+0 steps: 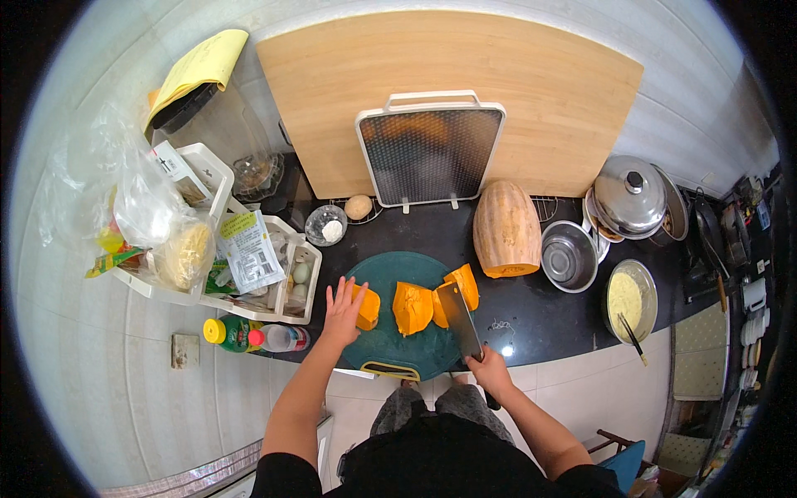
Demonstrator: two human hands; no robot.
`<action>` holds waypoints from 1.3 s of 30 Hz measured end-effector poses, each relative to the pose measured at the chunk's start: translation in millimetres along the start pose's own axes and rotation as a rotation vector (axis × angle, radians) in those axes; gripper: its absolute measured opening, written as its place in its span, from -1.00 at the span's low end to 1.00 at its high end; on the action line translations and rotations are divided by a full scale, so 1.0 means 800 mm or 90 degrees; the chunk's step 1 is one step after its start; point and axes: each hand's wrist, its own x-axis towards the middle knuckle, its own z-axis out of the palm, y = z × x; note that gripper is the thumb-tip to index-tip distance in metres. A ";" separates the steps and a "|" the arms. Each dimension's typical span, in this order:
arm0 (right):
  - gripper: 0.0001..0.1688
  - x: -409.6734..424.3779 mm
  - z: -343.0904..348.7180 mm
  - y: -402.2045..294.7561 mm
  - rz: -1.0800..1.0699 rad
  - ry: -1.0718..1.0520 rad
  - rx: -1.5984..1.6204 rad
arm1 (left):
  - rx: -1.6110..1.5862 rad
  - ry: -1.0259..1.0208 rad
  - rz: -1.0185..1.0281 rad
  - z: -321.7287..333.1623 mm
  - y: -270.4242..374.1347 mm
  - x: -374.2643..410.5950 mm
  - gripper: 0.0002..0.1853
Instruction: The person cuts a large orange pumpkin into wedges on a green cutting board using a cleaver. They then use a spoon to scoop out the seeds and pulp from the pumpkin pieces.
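My right hand grips the dark handle of a kitchen cleaver. Its blade lies beside the rightmost pumpkin pieces and partly covers one small chunk. Behind the blade, another pumpkin wedge sits at the edge of a round green cutting board. A larger pumpkin chunk rests mid-board, cut flesh showing. On the left, my left hand has its fingers spread against a pumpkin piece, without a visible grasp around it. The large remaining pumpkin stands behind the board, cut face down towards me.
White plastic baskets with packets and eggs stand left, beside two bottles. A bowl of white powder is behind the board. Rightward are a steel bowl, a lidded pot and a batter bowl with chopsticks over the counter edge.
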 end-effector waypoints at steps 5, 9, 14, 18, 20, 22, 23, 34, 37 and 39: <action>-0.67 -0.012 -0.003 -0.024 0.010 -0.007 -0.019 | 0.013 -0.144 -0.024 0.018 -0.016 0.025 0.05; -0.67 -0.016 0.000 -0.034 -0.003 -0.038 -0.022 | -0.028 -0.160 -0.112 0.016 -0.004 0.014 0.03; -0.73 -0.012 0.019 -0.049 -0.134 -0.056 -0.165 | -0.226 -0.012 -0.291 0.056 0.020 -0.053 -0.06; -0.79 -0.009 0.047 -0.070 -0.233 -0.089 -0.244 | -0.363 0.081 -0.355 0.080 0.026 -0.080 -0.14; -0.79 -0.007 0.060 -0.086 -0.252 -0.114 -0.280 | -0.387 0.090 -0.368 0.094 0.020 -0.089 -0.14; -0.79 -0.004 0.068 -0.094 -0.273 -0.117 -0.312 | -0.366 0.113 -0.356 0.105 0.021 -0.093 -0.11; -0.80 0.000 0.074 -0.093 -0.285 -0.110 -0.322 | -0.355 0.123 -0.350 0.110 0.023 -0.093 -0.09; -0.80 0.001 0.084 -0.094 -0.315 -0.088 -0.382 | -0.301 -0.010 -0.252 0.084 0.019 -0.095 -0.04; -0.81 0.001 0.089 -0.092 -0.300 -0.109 -0.389 | -0.283 -0.017 -0.226 0.086 0.014 -0.099 -0.04; -0.81 0.001 0.091 -0.094 -0.292 -0.111 -0.390 | -0.272 -0.002 -0.214 0.085 0.014 -0.099 -0.03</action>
